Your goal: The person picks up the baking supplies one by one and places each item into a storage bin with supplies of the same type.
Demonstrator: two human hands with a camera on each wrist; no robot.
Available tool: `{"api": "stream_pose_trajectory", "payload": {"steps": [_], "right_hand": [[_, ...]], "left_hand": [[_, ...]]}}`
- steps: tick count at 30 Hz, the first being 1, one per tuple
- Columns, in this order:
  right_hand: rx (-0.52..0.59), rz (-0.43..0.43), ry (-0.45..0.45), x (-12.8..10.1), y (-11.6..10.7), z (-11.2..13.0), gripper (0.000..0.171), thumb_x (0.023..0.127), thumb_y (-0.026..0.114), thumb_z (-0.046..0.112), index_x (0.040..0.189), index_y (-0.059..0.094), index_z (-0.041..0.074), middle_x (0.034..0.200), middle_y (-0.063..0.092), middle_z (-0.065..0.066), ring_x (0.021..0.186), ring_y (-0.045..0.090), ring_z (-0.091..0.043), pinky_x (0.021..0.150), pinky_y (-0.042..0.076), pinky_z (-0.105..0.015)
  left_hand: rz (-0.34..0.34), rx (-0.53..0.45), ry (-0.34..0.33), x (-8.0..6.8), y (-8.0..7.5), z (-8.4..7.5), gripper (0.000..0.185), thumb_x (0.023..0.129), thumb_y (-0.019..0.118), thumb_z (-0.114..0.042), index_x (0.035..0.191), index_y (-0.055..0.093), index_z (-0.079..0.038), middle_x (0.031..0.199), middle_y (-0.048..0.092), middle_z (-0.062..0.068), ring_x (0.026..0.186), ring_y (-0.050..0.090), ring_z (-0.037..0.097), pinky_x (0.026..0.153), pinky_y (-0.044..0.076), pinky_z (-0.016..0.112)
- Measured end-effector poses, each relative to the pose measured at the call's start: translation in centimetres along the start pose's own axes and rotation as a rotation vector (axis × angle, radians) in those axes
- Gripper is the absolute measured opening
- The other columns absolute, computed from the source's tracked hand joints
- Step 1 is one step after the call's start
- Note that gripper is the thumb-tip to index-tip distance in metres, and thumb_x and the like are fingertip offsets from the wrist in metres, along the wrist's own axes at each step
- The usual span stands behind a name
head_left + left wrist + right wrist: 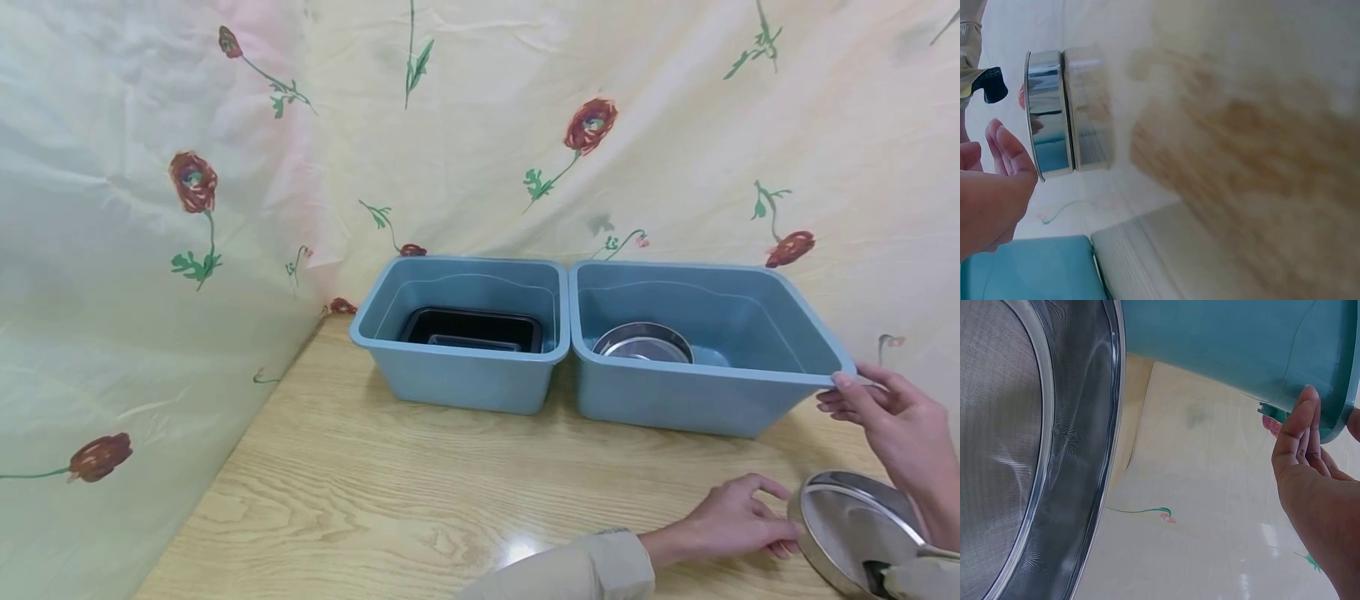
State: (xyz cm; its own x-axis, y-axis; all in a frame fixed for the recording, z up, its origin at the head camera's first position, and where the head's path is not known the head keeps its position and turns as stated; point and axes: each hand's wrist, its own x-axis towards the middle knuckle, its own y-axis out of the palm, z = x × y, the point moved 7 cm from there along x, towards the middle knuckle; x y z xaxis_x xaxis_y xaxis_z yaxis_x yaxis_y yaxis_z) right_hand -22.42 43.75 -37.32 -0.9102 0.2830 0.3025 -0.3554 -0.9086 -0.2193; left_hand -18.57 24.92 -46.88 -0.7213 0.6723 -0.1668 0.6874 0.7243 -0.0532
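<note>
A round steel sieve [855, 525] lies on the wooden table [390, 483] at the bottom right. My left hand [780, 517] rests beside it with relaxed fingers touching its rim. In the left wrist view the straight fingers [1004, 150] lie against the sieve's [1054, 112] side. My right hand [836, 392] pinches the near right corner of the right blue bin [705, 367], thumb on top of the rim and fingers beneath. In the right wrist view those fingers [1304, 437] sit under the bin's [1241, 344] lip, with the sieve's mesh [1016, 456] close at the left.
A second blue bin [465, 375] stands against the right one and holds a black tray [472, 329]. A steel bowl [643, 342] lies inside the right bin. A flowered cloth [187, 208] hangs behind and to the left. The table's left edge runs diagonally.
</note>
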Motion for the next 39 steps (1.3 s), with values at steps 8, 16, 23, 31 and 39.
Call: {"api": "stream_pose_trajectory", "payload": {"steps": [8, 16, 23, 31, 39], "right_hand": [[-0.044, -0.005, 0.031, -0.1, 0.0, -0.1, 0.03, 0.106, 0.059, 0.007, 0.12, 0.06, 0.033, 0.084, 0.074, 0.016, 0.07, 0.07, 0.001, 0.062, 0.052, -0.012], [-0.081, -0.012, 0.015, -0.1, 0.1, 0.3, 0.031, 0.106, 0.058, 0.007, 0.12, 0.059, 0.035, 0.084, 0.073, 0.018, 0.069, 0.069, 0.002, 0.063, 0.051, -0.012], [-0.067, -0.003, -0.001, -0.1, 0.1, 0.5, 0.031, 0.105, 0.058, 0.006, 0.121, 0.059, 0.033, 0.084, 0.074, 0.016, 0.069, 0.07, 0.001, 0.063, 0.052, -0.012], [-0.061, -0.002, -0.019, -0.1, -0.1, 0.5, 0.031, 0.105, 0.058, 0.006, 0.121, 0.06, 0.032, 0.083, 0.074, 0.014, 0.069, 0.07, 0.0, 0.063, 0.052, -0.013], [-0.08, -0.009, -0.018, -0.3, -0.1, 0.3, 0.031, 0.105, 0.059, 0.007, 0.12, 0.061, 0.033, 0.083, 0.074, 0.014, 0.069, 0.07, 0.001, 0.063, 0.052, -0.013]], "left_hand": [[-0.034, 0.046, -0.021, 0.3, 0.4, 0.3, 0.023, 0.096, 0.074, -0.012, 0.114, 0.064, -0.023, 0.065, 0.069, -0.005, 0.052, 0.059, -0.002, 0.061, 0.049, 0.016], [-0.072, 0.05, -0.02, 0.7, 0.5, 0.3, 0.025, 0.094, 0.077, -0.011, 0.112, 0.064, -0.024, 0.065, 0.069, -0.006, 0.051, 0.06, -0.002, 0.063, 0.048, 0.014], [-0.081, 0.052, -0.045, 0.8, 0.7, 0.4, 0.026, 0.093, 0.079, -0.011, 0.11, 0.064, -0.024, 0.065, 0.07, -0.004, 0.053, 0.063, 0.001, 0.053, 0.046, 0.017], [-0.121, 0.123, -0.049, 1.3, 0.9, 0.8, 0.024, 0.092, 0.078, -0.015, 0.108, 0.065, -0.027, 0.062, 0.069, -0.007, 0.055, 0.06, -0.004, 0.062, 0.046, 0.015], [-0.131, 0.167, -0.052, 1.5, 1.1, 1.0, 0.023, 0.092, 0.079, -0.02, 0.107, 0.063, -0.028, 0.061, 0.068, -0.007, 0.058, 0.057, -0.005, 0.069, 0.045, 0.015]]}}
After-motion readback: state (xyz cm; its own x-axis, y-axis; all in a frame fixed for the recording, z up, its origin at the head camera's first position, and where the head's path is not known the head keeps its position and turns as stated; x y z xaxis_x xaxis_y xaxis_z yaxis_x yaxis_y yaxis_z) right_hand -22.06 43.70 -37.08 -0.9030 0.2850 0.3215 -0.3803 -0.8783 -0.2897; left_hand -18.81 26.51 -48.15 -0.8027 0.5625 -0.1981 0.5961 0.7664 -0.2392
